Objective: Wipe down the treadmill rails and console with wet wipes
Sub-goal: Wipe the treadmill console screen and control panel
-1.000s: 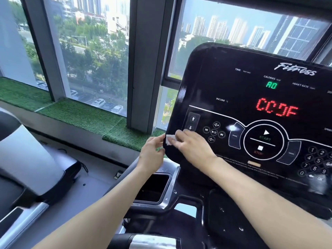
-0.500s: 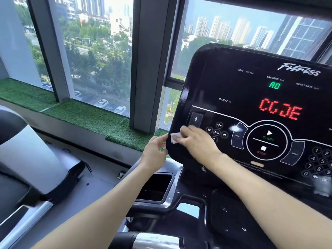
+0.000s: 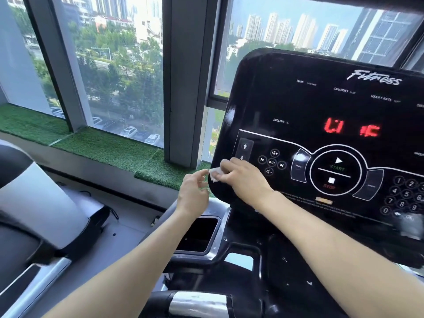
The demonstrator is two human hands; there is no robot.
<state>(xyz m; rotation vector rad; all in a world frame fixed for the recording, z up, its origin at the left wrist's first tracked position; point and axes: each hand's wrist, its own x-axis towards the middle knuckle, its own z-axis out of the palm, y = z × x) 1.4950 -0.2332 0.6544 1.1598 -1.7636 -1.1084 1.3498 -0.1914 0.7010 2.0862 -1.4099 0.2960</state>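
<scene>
Since a moment ago the right hand has slid the wipe slightly outward to the console's lower left edge, and the left hand has come off it, thumb and fingers now slightly parted just beside the wipe's corner and holding nothing. The right hand lies palm down, its fingers bent over the small, crumpled white wipe and pressing it against the panel just below the arrow keys; only the wipe's outer corner shows past the knuckles. The console is a broad, glossy black slab with rounded corners, printed with thin white lines, round media buttons, a large circular start/stop ring and a number pad at far right; its red digits are partly lit and unreadable. Below it sit a rectangular black cup well rimmed in silver plastic and a rail with a shiny metal sleeve on black. At left is another treadmill, grey and black, blurred. Beyond it, a window sill covered in green artificial turf runs under tall panes split by a grey column, with trees, parked cars and towers outside.
</scene>
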